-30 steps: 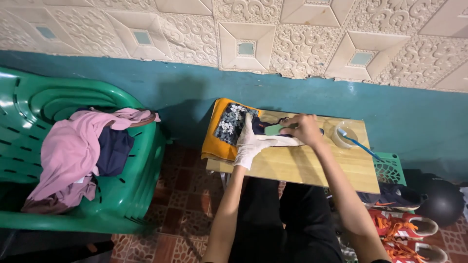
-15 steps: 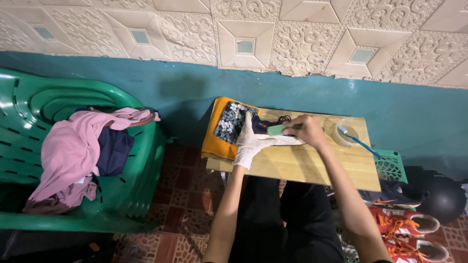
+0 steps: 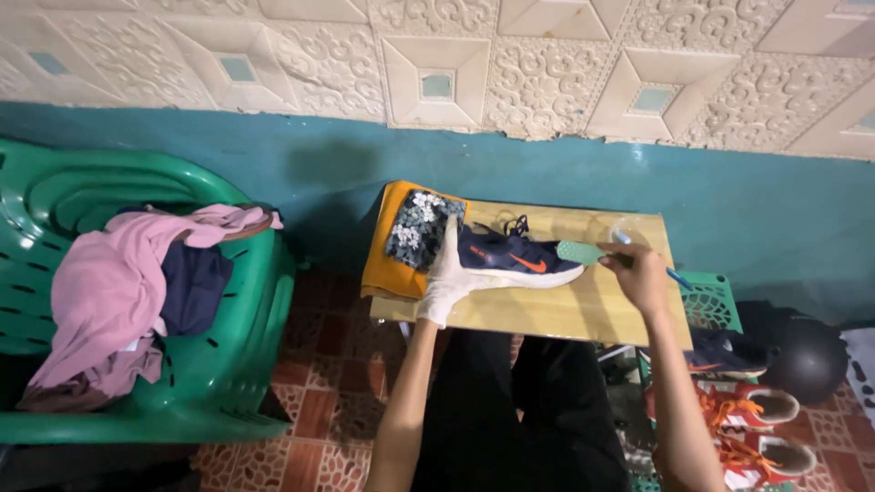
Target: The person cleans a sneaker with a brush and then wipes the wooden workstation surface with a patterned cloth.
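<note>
A dark blue sneaker (image 3: 515, 256) with an orange mark and a white sole lies on its side on a small wooden table (image 3: 565, 310). My left hand (image 3: 448, 276), in a white glove, presses on the shoe's heel end and holds it. My right hand (image 3: 640, 275), bare, grips a light green brush (image 3: 581, 251) whose head sits by the shoe's toe. A clear bowl (image 3: 629, 232) with a blue-handled tool stands just behind my right hand.
Folded orange and flowered cloths (image 3: 412, 232) lie on the table's left end. A green plastic chair (image 3: 228, 310) with pink and navy clothes stands at the left. Orange and dark shoes (image 3: 752, 437), a green crate (image 3: 715, 305) and a black helmet (image 3: 807, 355) sit at the right.
My right hand has drawn back to the right, off the shoe, with the brush now at the toe. The whole sneaker is now uncovered. My left hand stays at the heel.
</note>
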